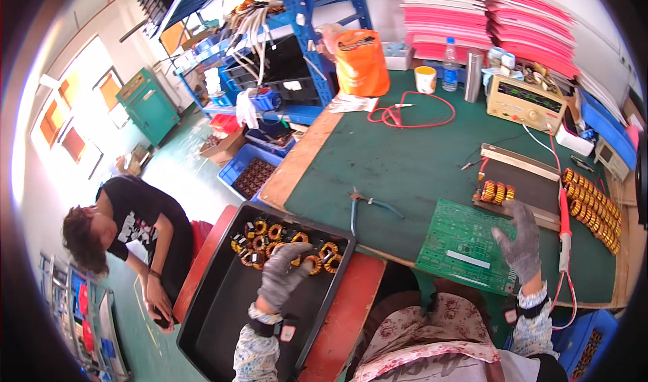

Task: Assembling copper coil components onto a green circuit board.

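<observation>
My left hand [281, 275], in a grey glove, reaches into a black tray [223, 314] at its pile of copper-wound ring coils [255, 259]. Its fingers and thumb are apart around the coils; whether they touch one is hard to see. My right hand [522, 241], also gloved, hovers over the right part of a green circuit board [451, 237], fingers spread and holding nothing. Just beyond its fingertips, a short row of ring coils [497, 193] stands by a metal-edged holder [523, 172]. More coils [594, 210] line up in rows at the right.
Blue-handled pliers [368, 205] lie near the tray. A red-handled probe [564, 230] with its cable lies right of my right hand. Behind stand a beige instrument [526, 104], a steel flask [473, 77] and a water bottle [450, 64]. Another person [145, 226] sits at the left.
</observation>
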`<state>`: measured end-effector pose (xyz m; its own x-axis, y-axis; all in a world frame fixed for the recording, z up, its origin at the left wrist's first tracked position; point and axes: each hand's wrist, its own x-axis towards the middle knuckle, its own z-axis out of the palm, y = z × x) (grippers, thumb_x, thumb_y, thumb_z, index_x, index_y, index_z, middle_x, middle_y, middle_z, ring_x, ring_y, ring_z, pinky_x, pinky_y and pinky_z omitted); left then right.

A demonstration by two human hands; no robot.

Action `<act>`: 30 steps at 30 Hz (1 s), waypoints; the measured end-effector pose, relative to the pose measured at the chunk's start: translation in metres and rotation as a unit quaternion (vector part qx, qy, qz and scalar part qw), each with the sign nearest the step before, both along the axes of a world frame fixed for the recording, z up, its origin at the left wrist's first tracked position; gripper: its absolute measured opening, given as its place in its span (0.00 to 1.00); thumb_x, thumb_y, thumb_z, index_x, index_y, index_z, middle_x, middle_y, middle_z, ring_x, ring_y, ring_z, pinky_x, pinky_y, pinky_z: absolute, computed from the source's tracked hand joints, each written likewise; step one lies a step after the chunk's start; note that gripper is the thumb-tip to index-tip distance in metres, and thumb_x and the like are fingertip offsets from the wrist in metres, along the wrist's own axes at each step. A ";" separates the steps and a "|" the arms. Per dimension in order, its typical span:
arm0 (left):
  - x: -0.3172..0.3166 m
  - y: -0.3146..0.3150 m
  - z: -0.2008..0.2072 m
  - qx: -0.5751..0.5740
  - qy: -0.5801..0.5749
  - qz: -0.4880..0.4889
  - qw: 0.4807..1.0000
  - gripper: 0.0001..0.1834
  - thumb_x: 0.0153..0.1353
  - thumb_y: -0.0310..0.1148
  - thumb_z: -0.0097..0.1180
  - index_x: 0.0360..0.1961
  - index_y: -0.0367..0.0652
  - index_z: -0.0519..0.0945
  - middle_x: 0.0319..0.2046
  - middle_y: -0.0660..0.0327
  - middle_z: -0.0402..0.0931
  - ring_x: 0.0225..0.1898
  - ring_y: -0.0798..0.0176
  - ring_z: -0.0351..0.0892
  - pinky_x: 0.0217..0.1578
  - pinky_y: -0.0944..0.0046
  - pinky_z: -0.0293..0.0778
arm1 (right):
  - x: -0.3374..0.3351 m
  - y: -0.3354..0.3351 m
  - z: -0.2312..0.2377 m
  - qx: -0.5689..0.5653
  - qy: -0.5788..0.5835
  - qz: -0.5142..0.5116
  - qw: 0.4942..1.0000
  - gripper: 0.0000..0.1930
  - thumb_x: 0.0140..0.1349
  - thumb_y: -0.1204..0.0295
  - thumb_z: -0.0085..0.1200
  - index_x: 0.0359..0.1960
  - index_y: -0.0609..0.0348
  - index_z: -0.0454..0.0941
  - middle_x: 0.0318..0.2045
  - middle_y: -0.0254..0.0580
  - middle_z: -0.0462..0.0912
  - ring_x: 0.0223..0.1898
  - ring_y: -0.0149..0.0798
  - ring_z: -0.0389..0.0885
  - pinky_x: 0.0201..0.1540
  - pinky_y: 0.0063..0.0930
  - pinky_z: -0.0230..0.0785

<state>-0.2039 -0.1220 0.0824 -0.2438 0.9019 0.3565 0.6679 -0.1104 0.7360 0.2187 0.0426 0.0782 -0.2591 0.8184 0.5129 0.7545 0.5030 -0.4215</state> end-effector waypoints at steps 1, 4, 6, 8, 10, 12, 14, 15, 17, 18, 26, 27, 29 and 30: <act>-0.012 0.003 -0.021 -0.003 0.135 -0.023 0.991 0.22 0.47 0.35 0.65 0.46 0.45 0.78 0.41 0.61 0.77 0.43 0.63 0.74 0.46 0.64 0.66 | -0.005 -0.009 0.003 -0.047 0.034 -0.001 0.998 0.29 0.44 0.71 0.63 0.51 0.59 0.70 0.49 0.50 0.73 0.51 0.51 0.71 0.54 0.39 0.64; -0.012 -0.003 -0.052 -0.027 0.241 -0.022 0.970 0.28 0.42 0.36 0.67 0.48 0.48 0.76 0.45 0.59 0.75 0.46 0.55 0.72 0.50 0.58 0.63 | -0.034 -0.031 0.020 -0.103 0.095 0.060 0.988 0.26 0.43 0.70 0.63 0.48 0.59 0.71 0.48 0.49 0.73 0.50 0.50 0.72 0.52 0.40 0.66; -0.004 0.005 -0.063 -0.040 0.211 -0.003 0.977 0.30 0.39 0.36 0.67 0.48 0.49 0.76 0.48 0.58 0.73 0.47 0.52 0.71 0.52 0.55 0.62 | -0.040 -0.034 0.010 -0.060 0.085 0.081 0.991 0.26 0.43 0.70 0.64 0.47 0.58 0.72 0.45 0.49 0.74 0.49 0.50 0.72 0.52 0.40 0.66; 0.000 0.016 -0.075 -0.042 0.277 0.033 0.960 0.31 0.39 0.37 0.67 0.49 0.49 0.74 0.50 0.58 0.71 0.50 0.50 0.67 0.52 0.54 0.62 | -0.047 -0.037 0.004 -0.046 0.056 0.126 0.989 0.24 0.43 0.69 0.64 0.45 0.57 0.72 0.44 0.48 0.74 0.48 0.51 0.72 0.52 0.40 0.66; 0.005 0.025 -0.085 -0.033 0.275 0.051 0.960 0.30 0.38 0.37 0.68 0.47 0.48 0.73 0.48 0.58 0.71 0.49 0.49 0.67 0.52 0.53 0.61 | -0.055 -0.044 0.005 -0.044 0.044 0.140 0.988 0.23 0.43 0.69 0.64 0.44 0.57 0.73 0.43 0.47 0.75 0.47 0.51 0.72 0.52 0.41 0.66; 0.004 0.030 -0.088 -0.058 0.255 0.032 0.965 0.30 0.36 0.35 0.69 0.44 0.47 0.71 0.42 0.57 0.72 0.45 0.49 0.67 0.51 0.53 0.63 | -0.058 -0.050 0.005 -0.027 0.004 0.194 0.981 0.23 0.44 0.69 0.63 0.45 0.57 0.73 0.43 0.46 0.75 0.47 0.51 0.72 0.51 0.42 0.66; 0.006 0.024 -0.091 -0.051 0.209 0.035 0.976 0.28 0.36 0.30 0.69 0.41 0.46 0.70 0.38 0.57 0.71 0.41 0.51 0.69 0.46 0.57 0.67 | -0.060 -0.054 0.001 -0.018 -0.004 0.215 0.976 0.22 0.45 0.69 0.64 0.44 0.56 0.73 0.43 0.45 0.75 0.46 0.50 0.72 0.50 0.41 0.67; 0.006 0.017 -0.090 -0.065 0.154 0.023 0.986 0.27 0.37 0.29 0.68 0.41 0.46 0.70 0.36 0.57 0.71 0.38 0.54 0.70 0.43 0.59 0.69 | -0.061 -0.058 0.000 -0.031 -0.003 0.237 0.971 0.22 0.45 0.68 0.64 0.44 0.56 0.73 0.43 0.45 0.75 0.45 0.50 0.72 0.50 0.41 0.67; 0.010 0.010 -0.083 -0.085 0.048 0.007 0.995 0.24 0.41 0.21 0.65 0.40 0.43 0.70 0.33 0.58 0.71 0.35 0.58 0.72 0.38 0.62 0.73 | -0.065 -0.062 -0.003 -0.044 -0.002 0.256 0.966 0.22 0.45 0.68 0.64 0.44 0.56 0.73 0.43 0.45 0.75 0.45 0.50 0.73 0.49 0.40 0.67; 0.011 0.006 -0.077 -0.085 0.048 0.004 0.995 0.24 0.41 0.21 0.65 0.40 0.43 0.70 0.33 0.58 0.71 0.35 0.58 0.72 0.38 0.62 0.73 | -0.066 -0.064 -0.004 -0.069 -0.006 0.274 0.959 0.22 0.46 0.68 0.64 0.44 0.57 0.74 0.43 0.45 0.76 0.44 0.48 0.74 0.49 0.38 0.68; 0.062 -0.008 0.023 0.080 0.076 -0.124 0.986 0.21 0.39 0.20 0.67 0.34 0.42 0.70 0.29 0.59 0.75 0.35 0.60 0.77 0.35 0.65 0.73 | -0.137 -0.083 -0.027 -0.606 0.377 0.450 0.537 0.31 0.52 0.69 0.63 0.58 0.57 0.65 0.43 0.39 0.75 0.45 0.34 0.74 0.46 0.26 0.70; 0.075 -0.001 0.025 0.070 0.076 -0.172 0.980 0.22 0.38 0.22 0.68 0.36 0.42 0.72 0.30 0.59 0.76 0.38 0.54 0.77 0.38 0.62 0.73 | -0.142 -0.088 -0.029 -0.603 0.378 0.446 0.543 0.31 0.52 0.69 0.63 0.58 0.57 0.65 0.43 0.39 0.75 0.45 0.34 0.74 0.46 0.26 0.70; 0.093 0.003 0.023 0.075 0.103 -0.206 0.970 0.25 0.40 0.28 0.69 0.42 0.43 0.75 0.38 0.58 0.75 0.47 0.50 0.73 0.47 0.57 0.70 | -0.151 -0.095 -0.034 -0.679 0.444 0.397 0.430 0.29 0.52 0.69 0.62 0.56 0.59 0.66 0.42 0.34 0.73 0.43 0.31 0.73 0.45 0.23 0.67; 0.094 0.005 0.020 0.077 0.113 -0.219 0.966 0.26 0.40 0.30 0.69 0.44 0.43 0.75 0.41 0.58 0.75 0.49 0.50 0.71 0.50 0.57 0.68 | -0.148 -0.093 -0.034 -0.676 0.447 0.393 0.434 0.29 0.52 0.69 0.62 0.56 0.59 0.66 0.42 0.34 0.73 0.43 0.31 0.73 0.45 0.23 0.67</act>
